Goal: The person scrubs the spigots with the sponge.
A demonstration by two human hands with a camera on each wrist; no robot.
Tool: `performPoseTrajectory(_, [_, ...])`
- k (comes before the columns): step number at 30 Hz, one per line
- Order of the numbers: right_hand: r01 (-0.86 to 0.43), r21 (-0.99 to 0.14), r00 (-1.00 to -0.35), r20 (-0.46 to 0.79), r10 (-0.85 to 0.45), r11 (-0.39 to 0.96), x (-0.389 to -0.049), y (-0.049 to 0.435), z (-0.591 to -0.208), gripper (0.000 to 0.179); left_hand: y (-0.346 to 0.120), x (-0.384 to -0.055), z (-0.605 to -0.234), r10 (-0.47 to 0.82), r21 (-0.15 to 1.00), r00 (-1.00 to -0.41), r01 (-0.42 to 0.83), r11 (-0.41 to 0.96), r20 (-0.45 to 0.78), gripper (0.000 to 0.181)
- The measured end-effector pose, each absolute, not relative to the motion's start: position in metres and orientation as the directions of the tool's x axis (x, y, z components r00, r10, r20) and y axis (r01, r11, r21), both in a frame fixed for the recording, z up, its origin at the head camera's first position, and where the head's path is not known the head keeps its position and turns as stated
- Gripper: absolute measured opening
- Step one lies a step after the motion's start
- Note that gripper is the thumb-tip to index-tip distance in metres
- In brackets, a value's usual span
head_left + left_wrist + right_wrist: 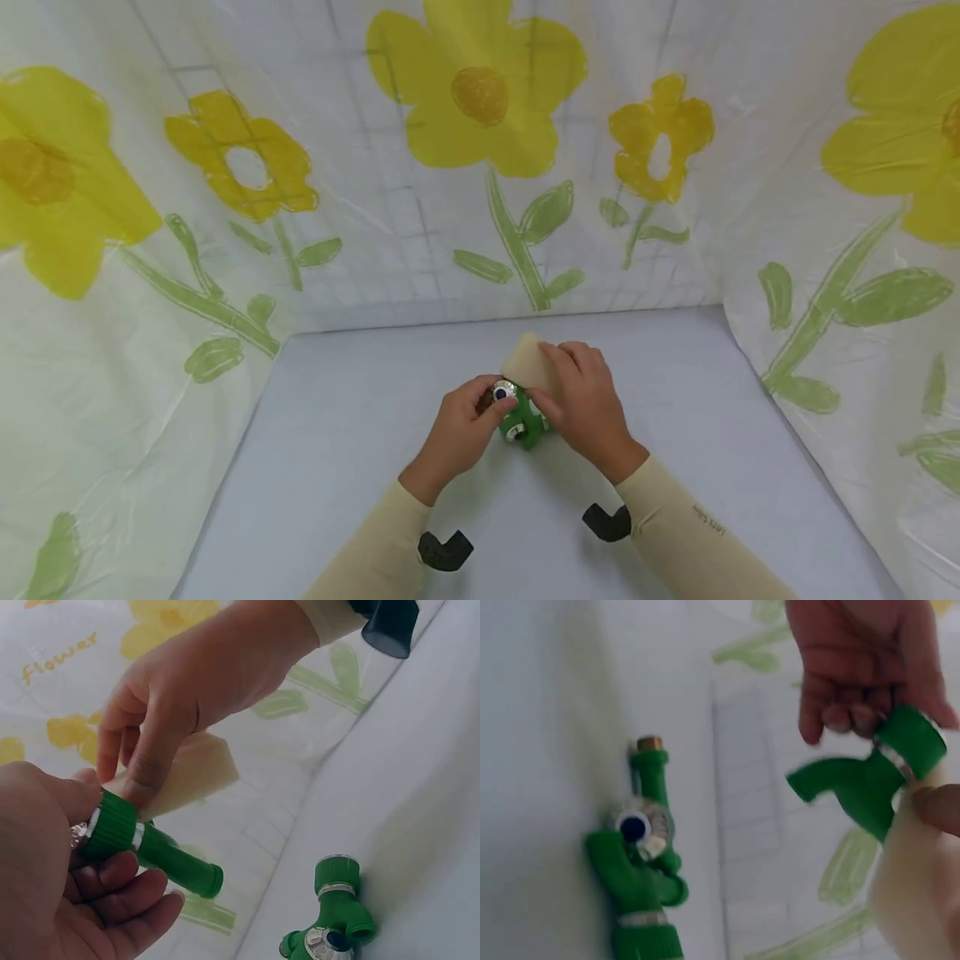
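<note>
My left hand point(467, 425) holds a green plastic tap point(176, 862) by its ribbed collar end, with the thumb and fingers around it. A flat cream-coloured piece point(528, 362) is pinched in my right hand point(588, 404), against or right beside the held tap; whether it is sponge or cloth I cannot tell. Below the hands, a second green tap point(651, 877) lies on the table, with a silver knob, a dark blue centre and a brass-coloured end. In the head view the fingers partly cover the taps, and the two overlap.
A pale grey table point(337, 417) spreads under both hands. Around its back and sides hang white sheets point(360, 275) painted with yellow flowers and green stems. A black curved part point(446, 553) sticks out near each sleeved wrist.
</note>
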State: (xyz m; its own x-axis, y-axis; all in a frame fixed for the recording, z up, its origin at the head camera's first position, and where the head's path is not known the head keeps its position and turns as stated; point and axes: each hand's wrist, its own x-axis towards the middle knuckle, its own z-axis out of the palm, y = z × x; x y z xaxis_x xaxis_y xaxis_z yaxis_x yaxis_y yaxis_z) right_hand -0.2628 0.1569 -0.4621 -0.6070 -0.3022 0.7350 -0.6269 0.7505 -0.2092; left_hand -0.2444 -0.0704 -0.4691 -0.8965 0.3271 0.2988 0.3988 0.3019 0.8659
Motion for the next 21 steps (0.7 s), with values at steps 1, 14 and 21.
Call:
performPoseTrajectory(1, [-0.613,-0.208,-0.609,0.739,-0.289,0.762,-0.2634,0.1569,-0.4615,0.068,-0.0704,-0.2439,-0.4685,0.326,0.859,-0.897,0.402,0.318,0.299,0.025])
performPoseTrajectory(14, [-0.519,-0.246,-0.662,0.722,-0.203,0.818,-0.2671,0.1603,-0.4607,0.066,-0.0693,-0.2432,-0.4686,0.368,0.772,-0.863,0.485,0.410,0.346,0.027])
performPoseTrajectory(21, [-0.554,-0.251,-0.699,0.658,-0.279,0.794,-0.2599,0.1554,-0.4597,0.066,-0.0710,-0.2398,-0.4710,0.355,0.768,-0.868,0.480,0.424,0.346,0.027])
